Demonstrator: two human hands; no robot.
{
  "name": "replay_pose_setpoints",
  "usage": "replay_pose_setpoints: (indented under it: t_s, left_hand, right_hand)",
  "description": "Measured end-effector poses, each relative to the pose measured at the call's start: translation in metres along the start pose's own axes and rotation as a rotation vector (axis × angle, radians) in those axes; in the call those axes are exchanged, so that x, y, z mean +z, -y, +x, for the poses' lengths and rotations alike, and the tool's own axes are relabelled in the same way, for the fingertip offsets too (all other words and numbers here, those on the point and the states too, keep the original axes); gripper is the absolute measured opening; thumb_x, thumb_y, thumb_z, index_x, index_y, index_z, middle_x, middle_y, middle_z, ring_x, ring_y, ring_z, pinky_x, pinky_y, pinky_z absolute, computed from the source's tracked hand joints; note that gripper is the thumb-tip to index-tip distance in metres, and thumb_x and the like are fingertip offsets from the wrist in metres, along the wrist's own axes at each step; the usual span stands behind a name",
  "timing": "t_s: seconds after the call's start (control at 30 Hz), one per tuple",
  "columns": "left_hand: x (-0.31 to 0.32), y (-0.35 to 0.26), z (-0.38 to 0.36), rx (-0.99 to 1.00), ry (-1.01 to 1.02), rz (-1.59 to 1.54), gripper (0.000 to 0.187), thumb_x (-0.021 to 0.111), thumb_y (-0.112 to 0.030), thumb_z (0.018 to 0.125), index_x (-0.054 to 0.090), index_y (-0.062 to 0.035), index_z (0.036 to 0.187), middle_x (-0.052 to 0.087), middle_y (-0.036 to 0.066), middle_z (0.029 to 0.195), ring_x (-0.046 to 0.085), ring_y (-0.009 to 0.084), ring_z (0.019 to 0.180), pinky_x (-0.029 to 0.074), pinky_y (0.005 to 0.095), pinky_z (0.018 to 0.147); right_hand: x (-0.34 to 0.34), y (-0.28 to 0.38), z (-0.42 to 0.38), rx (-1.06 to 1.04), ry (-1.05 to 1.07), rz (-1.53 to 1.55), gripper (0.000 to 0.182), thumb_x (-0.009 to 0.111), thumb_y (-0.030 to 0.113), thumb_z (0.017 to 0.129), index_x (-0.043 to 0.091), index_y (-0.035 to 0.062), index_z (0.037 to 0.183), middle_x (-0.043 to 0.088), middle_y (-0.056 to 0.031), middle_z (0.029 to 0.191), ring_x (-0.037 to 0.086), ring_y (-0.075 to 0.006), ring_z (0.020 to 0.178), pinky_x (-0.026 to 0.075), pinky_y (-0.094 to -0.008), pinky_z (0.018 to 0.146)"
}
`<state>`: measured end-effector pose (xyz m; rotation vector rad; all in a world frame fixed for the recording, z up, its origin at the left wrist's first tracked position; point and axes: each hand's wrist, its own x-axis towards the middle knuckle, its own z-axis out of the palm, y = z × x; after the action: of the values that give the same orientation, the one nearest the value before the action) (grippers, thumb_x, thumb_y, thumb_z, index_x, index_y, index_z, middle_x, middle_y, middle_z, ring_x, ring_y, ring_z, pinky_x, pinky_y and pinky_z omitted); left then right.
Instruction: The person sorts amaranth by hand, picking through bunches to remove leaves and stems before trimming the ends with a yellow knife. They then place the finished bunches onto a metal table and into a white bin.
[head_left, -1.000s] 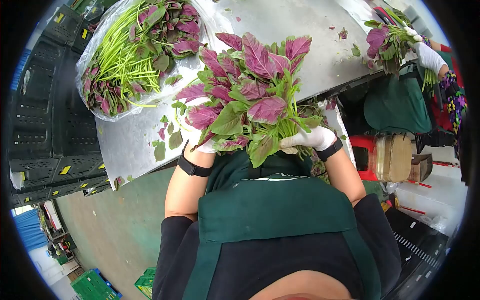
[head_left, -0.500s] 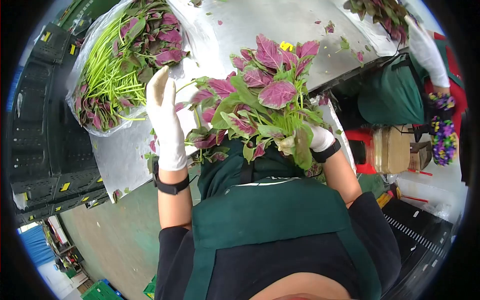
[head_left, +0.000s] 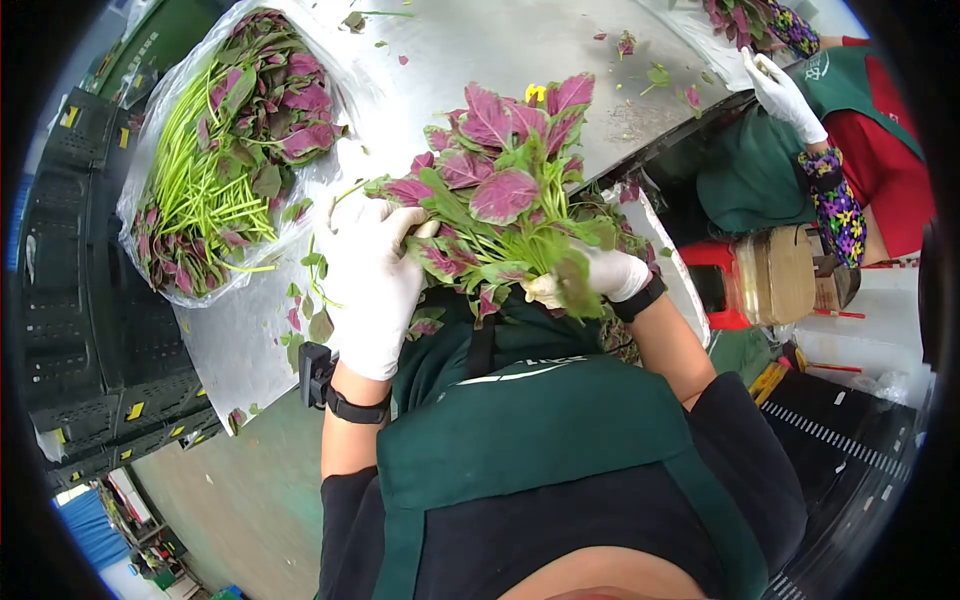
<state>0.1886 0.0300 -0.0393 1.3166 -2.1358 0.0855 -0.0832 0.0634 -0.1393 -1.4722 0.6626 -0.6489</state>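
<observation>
A leafy bunch with purple and green leaves fills the middle of the view, its leaves pointing up and away from me. My right hand, in a white glove, is closed round the stems at the bunch's lower right. At the bunch's left side is my left hand, also gloved, with fingers bent and pinched at the outer leaves; what exactly lies between the fingertips is too small to tell. Left of it, a clear plastic bag holds a large pile of green stems and purple leaves.
Loose leaves lie on the metal table. Black crates are stacked at left. At the right, a co-worker with a gloved hand holds another bunch near a red stool.
My left hand has gone from raised with fingers extended to bent fingers at the bunch's left leaves. The co-worker's gloved arm has moved down and left.
</observation>
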Motion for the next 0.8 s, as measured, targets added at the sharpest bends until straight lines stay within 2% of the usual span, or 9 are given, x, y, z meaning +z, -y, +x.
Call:
replay_pose_setpoints:
  t_s: [0.03, 0.1, 0.13, 0.23, 0.27, 0.4, 0.53, 0.7, 0.8]
  left_hand:
    - [-0.001, 0.0, 0.0, 0.018, -0.005, 0.027, 0.017, 0.079, -0.012, 0.071, 0.07, -0.0165, 0.085, 0.063, -0.001, 0.084, 0.06, 0.0197, 0.09, 0.031, 0.0465, 0.106]
    - [-0.003, 0.0, -0.001, 0.056, -0.014, 0.079, 0.018, 0.079, -0.011, 0.071, 0.07, -0.0173, 0.086, 0.065, -0.001, 0.088, 0.061, 0.019, 0.093, 0.031, 0.0462, 0.106]
    - [-0.005, 0.001, -0.001, 0.095, -0.056, 0.103, 0.021, 0.079, -0.009, 0.071, 0.071, -0.0186, 0.088, 0.067, -0.001, 0.092, 0.062, 0.0178, 0.096, 0.03, 0.046, 0.107]
    - [-0.012, -0.003, 0.003, 0.052, -0.101, 0.019, 0.024, 0.078, -0.007, 0.071, 0.071, -0.0182, 0.091, 0.067, 0.0, 0.095, 0.062, 0.0172, 0.098, 0.028, 0.0451, 0.108]
    - [-0.013, 0.0, 0.004, 0.104, -0.104, 0.034, 0.027, 0.075, -0.003, 0.072, 0.069, -0.0167, 0.095, 0.068, 0.002, 0.095, 0.063, 0.0202, 0.094, 0.039, 0.0412, 0.101]
    - [0.002, 0.006, -0.002, 0.119, -0.087, -0.011, 0.025, 0.068, 0.001, 0.072, 0.064, -0.0075, 0.095, 0.062, 0.01, 0.081, 0.06, 0.0322, 0.075, 0.049, 0.0395, 0.066]
    - [0.02, 0.042, -0.009, -0.034, -0.082, 0.286, 0.009, 0.065, -0.004, 0.084, 0.062, -0.0116, 0.088, 0.065, 0.008, 0.071, 0.063, 0.025, 0.062, 0.051, 0.035, 0.059]
    - [-0.016, 0.059, 0.001, -0.467, -0.025, -0.4, 0.009, 0.062, -0.009, 0.095, 0.06, -0.0055, 0.087, 0.061, 0.0, 0.068, 0.053, 0.0046, 0.061, 0.042, 0.0214, 0.057]
    - [-0.049, 0.01, 0.004, -0.592, 0.429, -0.994, 0.004, 0.062, -0.002, 0.092, 0.061, -0.0051, 0.089, 0.064, -0.001, 0.079, 0.05, 0.0005, 0.062, 0.035, 0.0156, 0.055]
  right_hand:
    - [-0.002, 0.01, 0.004, -0.133, -0.015, -0.137, 0.021, 0.062, 0.016, 0.09, 0.06, 0.0042, 0.108, 0.063, -0.0041, 0.091, 0.058, -0.0126, 0.076, 0.047, -0.027, 0.067]
    - [0.002, 0.017, 0.007, 0.04, -0.002, 0.03, 0.025, 0.063, 0.016, 0.09, 0.059, 0.0027, 0.11, 0.064, -0.0062, 0.09, 0.062, -0.0133, 0.074, 0.05, -0.0273, 0.064]
    - [0.004, 0.024, 0.009, 0.23, 0.037, 0.27, 0.023, 0.065, 0.021, 0.088, 0.06, 0.0027, 0.101, 0.057, -0.0003, 0.077, 0.051, -0.0079, 0.067, 0.041, -0.0256, 0.054]
    - [0.004, 0.033, 0.012, 0.263, 0.062, 0.186, 0.022, 0.065, 0.023, 0.089, 0.061, 0.0024, 0.096, 0.054, 0.0011, 0.068, 0.048, -0.0073, 0.06, 0.037, -0.0248, 0.052]
    - [0.005, 0.033, 0.014, 0.261, 0.068, 0.229, 0.022, 0.066, 0.024, 0.09, 0.062, 0.0019, 0.092, 0.053, 0.0016, 0.065, 0.046, -0.0075, 0.056, 0.037, -0.0253, 0.051]
    - [0.01, 0.043, 0.014, 0.264, -0.003, 0.275, 0.023, 0.066, 0.024, 0.093, 0.061, 0.0022, 0.091, 0.052, 0.0024, 0.065, 0.044, -0.0065, 0.054, 0.035, -0.0237, 0.049]
    - [0.012, 0.05, 0.009, 0.325, -0.001, 0.334, 0.022, 0.065, 0.025, 0.094, 0.062, 0.0029, 0.09, 0.049, 0.0037, 0.063, 0.042, -0.0053, 0.053, 0.034, -0.0226, 0.048]
    - [0.006, 0.038, -0.001, 0.36, -0.008, 0.304, 0.022, 0.063, 0.025, 0.095, 0.063, 0.0037, 0.09, 0.05, 0.0042, 0.062, 0.043, -0.0047, 0.053, 0.035, -0.0222, 0.048]
    - [0.003, 0.036, 0.004, 0.388, -0.067, 0.238, 0.022, 0.064, 0.028, 0.093, 0.062, 0.0059, 0.089, 0.051, 0.0039, 0.066, 0.046, -0.0046, 0.057, 0.037, -0.0217, 0.049]
